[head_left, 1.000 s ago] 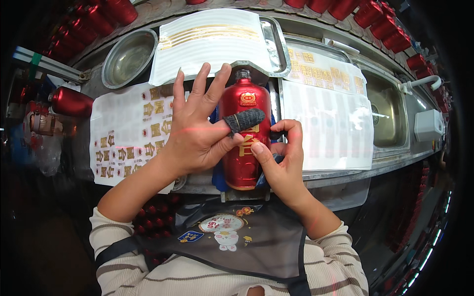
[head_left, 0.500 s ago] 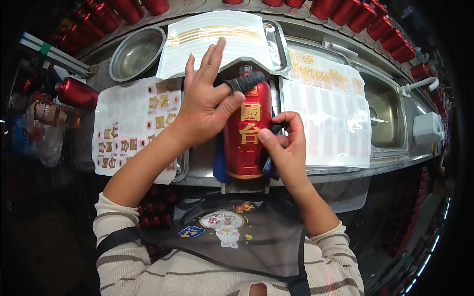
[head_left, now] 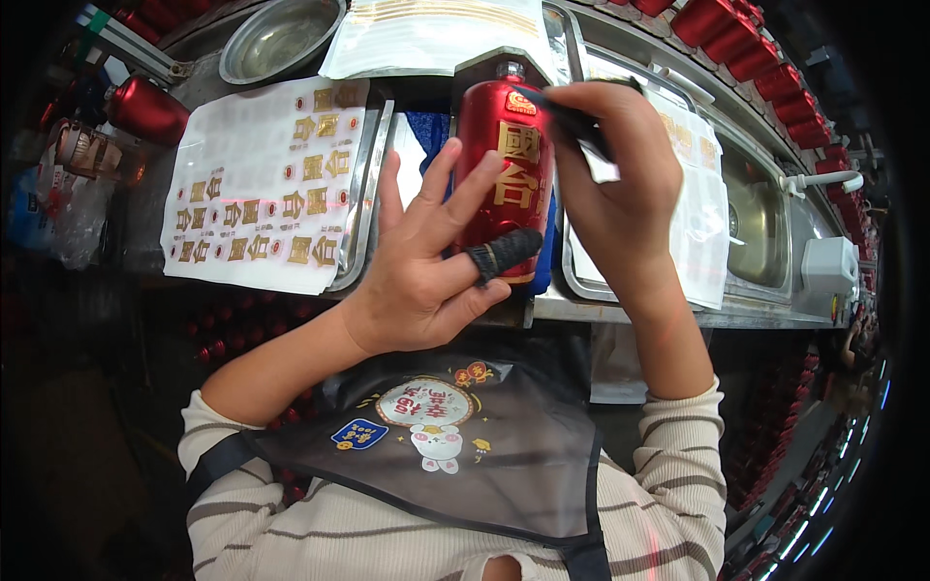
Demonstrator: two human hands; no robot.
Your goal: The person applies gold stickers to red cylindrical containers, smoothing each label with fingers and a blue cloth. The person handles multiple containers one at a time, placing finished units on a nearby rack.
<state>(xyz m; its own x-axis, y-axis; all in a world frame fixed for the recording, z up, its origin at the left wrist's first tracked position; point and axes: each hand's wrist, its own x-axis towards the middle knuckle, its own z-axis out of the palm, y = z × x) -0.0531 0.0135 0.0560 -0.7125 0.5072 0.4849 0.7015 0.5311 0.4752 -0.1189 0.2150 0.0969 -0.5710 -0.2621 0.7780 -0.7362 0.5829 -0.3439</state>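
A red metallic bottle (head_left: 475,126) with large gold characters lies on its back in a holder, its neck pointing away from me. Blue cloth (head_left: 426,145) shows beside it. My left hand (head_left: 426,252) is spread at the bottle's lower part, a black finger cot (head_left: 506,256) on one finger. This covered finger lies across the bottle's base end. My right hand (head_left: 625,155) is closed around a dark, slim tool (head_left: 581,126), its kind unclear. The tool's tip is at the small red-and-gold emblem (head_left: 521,104) near the bottle's shoulder.
On the left, a sheet of gold character stickers (head_left: 262,184) rests on a metal tray (head_left: 373,194). More sheets (head_left: 712,213) lie to the right, before a sink (head_left: 760,223). A steel bowl (head_left: 281,44) and another red bottle (head_left: 145,108) stand at the left.
My left hand has moved from the bottle's shoulder down to its lower part. My right hand has risen from the bottle's side to the emblem. The whole view has shifted a little.
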